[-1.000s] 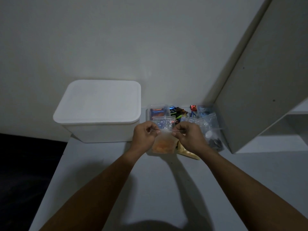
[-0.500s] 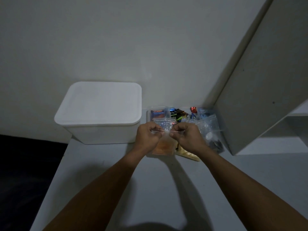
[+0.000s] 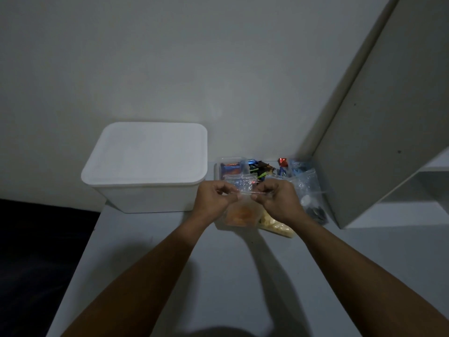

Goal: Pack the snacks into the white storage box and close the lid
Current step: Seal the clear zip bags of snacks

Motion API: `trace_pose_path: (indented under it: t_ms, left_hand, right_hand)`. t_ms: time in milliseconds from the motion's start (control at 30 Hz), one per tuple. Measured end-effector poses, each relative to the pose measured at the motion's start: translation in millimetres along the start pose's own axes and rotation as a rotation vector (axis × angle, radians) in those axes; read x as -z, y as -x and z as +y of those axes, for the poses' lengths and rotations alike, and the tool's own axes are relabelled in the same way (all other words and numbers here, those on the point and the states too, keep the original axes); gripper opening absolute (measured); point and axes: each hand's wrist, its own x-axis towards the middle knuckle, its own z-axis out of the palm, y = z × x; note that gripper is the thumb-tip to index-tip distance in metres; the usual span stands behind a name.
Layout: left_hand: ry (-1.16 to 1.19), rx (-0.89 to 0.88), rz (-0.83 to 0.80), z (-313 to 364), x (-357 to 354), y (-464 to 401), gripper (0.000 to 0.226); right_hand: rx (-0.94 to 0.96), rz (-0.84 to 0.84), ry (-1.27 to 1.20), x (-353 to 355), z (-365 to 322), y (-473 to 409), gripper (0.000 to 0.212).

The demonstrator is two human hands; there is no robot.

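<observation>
Two hands of mine work at the middle of a pale tabletop (image 3: 150, 251), and I will go across from the left. Farthest left, against the wall, stands the white storage box (image 3: 145, 195) with its lid (image 3: 148, 154) seated flat on top. Just right of the box's near corner is my left hand (image 3: 213, 200), fingers curled in, thumb and forefinger pinching the left part of the top edge of a clear zip bag (image 3: 240, 212) with something orange inside. The bag hangs below my knuckles, and I cannot tell whether its bottom touches the tabletop. My right hand (image 3: 277, 200) pinches the same top edge a little further along in the same way, so the strip runs taut between the two hands. Behind the hands, near the wall, lies a clear tray (image 3: 217, 170) holding wrapped snacks (image 3: 257, 167) in blue, black and red; the print is too small to read. Under my right wrist a bag of pale yellow pieces (image 3: 277, 226) lies flat on the tabletop. Right of that hand sits another clear bag (image 3: 308, 190) with white and dark pieces in it, close to the foot of a grey cabinet panel (image 3: 379, 117) that leans across the right side.
</observation>
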Motion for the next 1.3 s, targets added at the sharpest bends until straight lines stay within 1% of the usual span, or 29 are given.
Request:
trace_pose_path:
  t_ms: [167,233,367,433,500,567,600,700,833,900,1033,1167,1300]
  left_hand:
    - [-0.083,-0.02,0.034,0.7,-2.0,-1.3,0.008]
    - [-0.095,-0.046,0.036,0.5,-5.1,0.0,0.009]
    - [-0.112,-0.077,0.015,1.5,-6.0,0.8,0.01]
    - [-0.11,-0.076,0.019,2.0,-5.1,-0.4,0.015]
    - [-0.076,-0.076,0.039,0.6,-2.4,-3.0,0.019]
    - [-0.036,-0.061,0.047,-0.1,1.2,-5.0,0.014]
    - [-0.023,-0.059,0.033,0.0,2.8,-5.6,0.011]
    - [-0.021,-0.075,-0.031,0.9,3.8,-5.3,0.013]
    - [-0.073,-0.132,0.002,0.3,4.6,-6.6,0.012]
    - [-0.057,-0.113,0.002,-0.1,7.1,-8.3,0.01]
    - [0.037,-0.053,-0.032,0.2,13.0,-9.4,0.006]
    - [0.028,-0.062,-0.014,-1.0,15.0,-10.5,0.008]
    - [0.056,0.003,0.002,-4.2,16.4,-12.7,0.017]
  right_hand:
    - [0.009,-0.086,-0.011,-1.8,-4.4,-0.9,0.007]
    - [0.046,-0.086,0.025,-4.6,-5.4,-2.3,0.004]
    - [0.057,-0.04,0.077,-7.3,-4.2,-3.2,0.007]
    - [0.046,-0.021,0.052,-6.9,-5.2,-2.8,0.004]
    - [0.027,-0.021,0.02,-3.7,-5.9,-3.5,0.007]
    - [-0.01,-0.028,-0.003,2.2,-4.4,-5.1,0.01]
    - [-0.025,-0.023,-0.005,4.6,-3.3,-5.8,0.01]
    - [-0.01,0.011,0.023,6.4,-2.0,-6.6,0.01]
    - [-0.009,-0.036,-0.032,9.9,-1.1,-6.9,0.018]
    - [-0.01,-0.069,-0.026,15.3,1.6,-8.8,0.022]
    - [-0.004,-0.061,0.029,20.7,4.6,-9.4,0.013]
    - [-0.004,-0.086,0.01,22.9,3.2,-8.3,0.005]
    - [-0.004,-0.108,-0.021,24.4,2.1,-9.2,0.004]
